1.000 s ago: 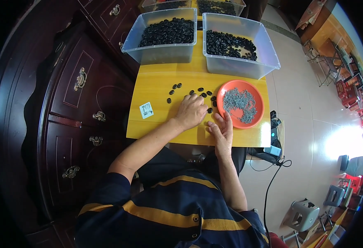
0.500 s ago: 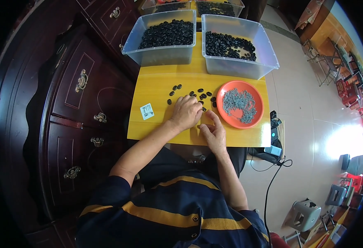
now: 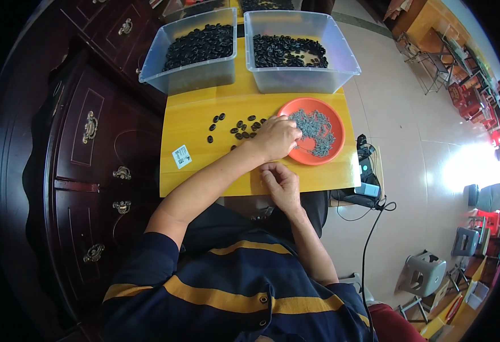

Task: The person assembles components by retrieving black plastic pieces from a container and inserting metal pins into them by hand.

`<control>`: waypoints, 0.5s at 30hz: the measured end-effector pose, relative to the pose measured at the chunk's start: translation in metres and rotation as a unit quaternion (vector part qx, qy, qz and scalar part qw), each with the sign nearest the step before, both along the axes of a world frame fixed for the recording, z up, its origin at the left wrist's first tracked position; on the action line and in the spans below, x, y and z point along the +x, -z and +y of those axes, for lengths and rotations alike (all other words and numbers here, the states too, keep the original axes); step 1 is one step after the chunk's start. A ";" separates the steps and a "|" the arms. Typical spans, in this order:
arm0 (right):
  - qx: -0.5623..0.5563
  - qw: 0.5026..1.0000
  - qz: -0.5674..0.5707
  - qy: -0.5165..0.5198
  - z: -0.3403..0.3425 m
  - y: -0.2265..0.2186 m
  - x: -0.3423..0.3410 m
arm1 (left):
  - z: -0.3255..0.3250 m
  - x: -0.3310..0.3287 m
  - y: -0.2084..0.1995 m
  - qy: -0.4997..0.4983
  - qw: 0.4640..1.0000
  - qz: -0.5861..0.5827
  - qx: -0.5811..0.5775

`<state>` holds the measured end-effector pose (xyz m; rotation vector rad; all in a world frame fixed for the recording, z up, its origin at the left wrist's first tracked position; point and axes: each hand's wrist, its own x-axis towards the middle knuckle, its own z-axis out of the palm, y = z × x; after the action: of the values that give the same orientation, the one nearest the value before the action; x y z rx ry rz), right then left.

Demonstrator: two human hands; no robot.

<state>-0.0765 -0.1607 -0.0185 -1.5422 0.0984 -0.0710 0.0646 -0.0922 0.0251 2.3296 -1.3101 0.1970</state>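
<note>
In the head view, the left hand (image 3: 277, 139) lay across the near left rim of the red plate (image 3: 340, 135), its fingers bent down at the grey pins (image 3: 321, 126). Whether anything was pinched between those fingertips could not be told. The right hand (image 3: 284, 186) rested just nearer the body, below the left, at the table (image 3: 204, 179) edge; its thumb and forefinger were curled toward each other, and whether they held some small piece could not be told either.

The black ovals (image 3: 239, 123) lay loose to the left of the left hand, the closest just beside it. Farther left and nearer the body was a white sticker (image 3: 181, 157). Beyond both hands stood the left bin (image 3: 201, 84) and the right bin (image 3: 301, 84), each with more ovals inside.

The step in hand seemed to be picking among the pins with the left fingertips. Drawing out a single pin would call for a light, narrow pinch, since they lay tangled, and for care against tipping the plate by its rim.
</note>
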 end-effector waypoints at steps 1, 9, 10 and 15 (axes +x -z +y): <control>-0.048 0.999 -0.014 -0.006 -0.001 -0.001 0.000 | -0.007 0.001 0.001 0.004 1.000 0.010 0.022; -0.090 0.995 -0.045 0.000 -0.005 -0.004 0.003 | -0.032 0.005 0.009 -0.008 0.989 -0.018 0.148; -0.089 0.995 -0.044 0.000 -0.005 -0.003 0.003 | -0.033 0.006 0.008 -0.008 0.986 -0.038 0.163; -0.062 0.997 -0.049 -0.004 -0.004 0.002 0.004 | -0.034 0.010 0.008 0.002 0.985 -0.032 0.168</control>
<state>-0.0725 -0.1644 -0.0210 -1.6605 0.0098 -0.1484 0.0745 -0.1261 0.0175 2.6175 -1.4769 0.0523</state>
